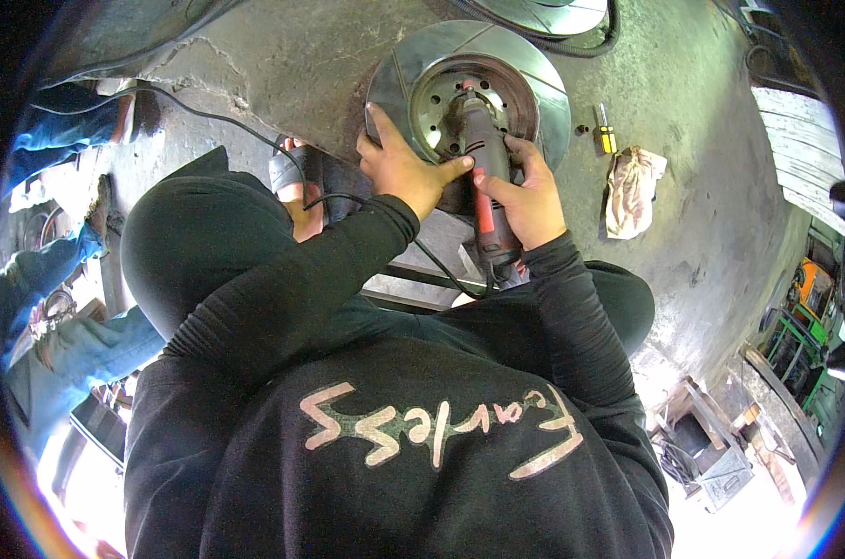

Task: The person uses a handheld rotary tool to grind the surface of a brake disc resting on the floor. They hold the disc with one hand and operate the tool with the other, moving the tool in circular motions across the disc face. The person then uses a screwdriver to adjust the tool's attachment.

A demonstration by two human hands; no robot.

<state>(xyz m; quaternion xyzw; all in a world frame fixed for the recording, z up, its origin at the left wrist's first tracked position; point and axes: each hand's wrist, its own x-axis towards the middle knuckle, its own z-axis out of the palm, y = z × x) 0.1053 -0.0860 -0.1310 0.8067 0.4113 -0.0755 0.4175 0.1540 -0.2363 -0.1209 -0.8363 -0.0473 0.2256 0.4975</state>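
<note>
A grooved brake disc (544, 84) with a ring of bolt holes in its hub lies in front of me. My right hand (531, 200) is wrapped round an electric die grinder (486, 177), dark grey with a red strip. The grinder's nose points into the disc's hub, near the bolt holes; its exact contact is too small to tell. My left hand (401, 168) grips the near left edge of the disc, index finger stretched along the rim. Its thumb reaches across toward the grinder's body. A black cord (441, 267) runs from the grinder's rear end off to the left.
Right of the disc lie a yellow-handled screwdriver (605, 135) and a crumpled pale cloth or glove (633, 194) on the concrete floor. Another disc (558, 14) with a black hose (609, 37) sits beyond. Other people's blue-trousered legs (87, 349) are at the left.
</note>
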